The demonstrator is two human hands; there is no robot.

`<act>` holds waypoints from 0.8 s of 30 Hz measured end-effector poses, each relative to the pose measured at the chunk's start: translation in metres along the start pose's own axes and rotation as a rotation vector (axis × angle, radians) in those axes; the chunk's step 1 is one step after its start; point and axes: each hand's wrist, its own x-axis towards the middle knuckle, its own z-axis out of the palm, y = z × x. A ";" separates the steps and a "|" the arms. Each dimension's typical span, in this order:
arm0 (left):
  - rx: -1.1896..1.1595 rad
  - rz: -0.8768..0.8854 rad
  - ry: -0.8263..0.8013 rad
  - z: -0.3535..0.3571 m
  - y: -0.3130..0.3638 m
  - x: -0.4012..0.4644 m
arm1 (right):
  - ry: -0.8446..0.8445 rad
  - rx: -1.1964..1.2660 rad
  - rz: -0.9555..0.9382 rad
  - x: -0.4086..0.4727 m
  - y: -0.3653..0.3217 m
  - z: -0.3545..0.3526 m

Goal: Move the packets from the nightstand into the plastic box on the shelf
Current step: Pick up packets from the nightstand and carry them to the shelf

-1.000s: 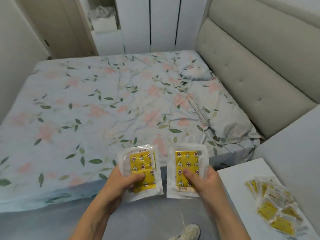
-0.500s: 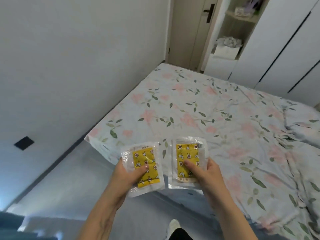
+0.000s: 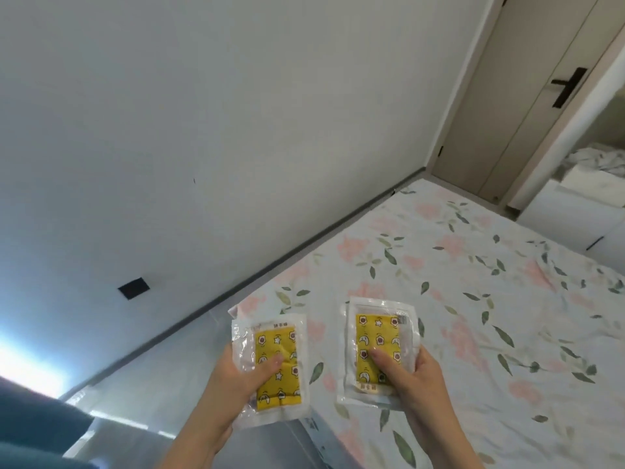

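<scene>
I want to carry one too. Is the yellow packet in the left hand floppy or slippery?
Probably floppy: the packet is thin clear plastic with wrinkled edges. It looks light, since the left hand holds it with a thumb pinch. The shiny wrap may be a bit slippery, so pinch it firmly.

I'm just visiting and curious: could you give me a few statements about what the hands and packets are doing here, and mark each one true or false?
1. Each hand holds packets. True: the left hand grips the left packets, the right hand the right packets.
2. The packets have yellow printed inserts. True.
3. The packets lie on the bed. False: they are held above its edge.
4. The door stands wide open. False: it looks closed.
5. The plastic box is in view. False: none shows.
</scene>
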 end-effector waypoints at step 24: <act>0.031 0.088 0.084 -0.251 0.186 0.342 | -0.099 -0.060 -0.014 0.353 -0.069 0.335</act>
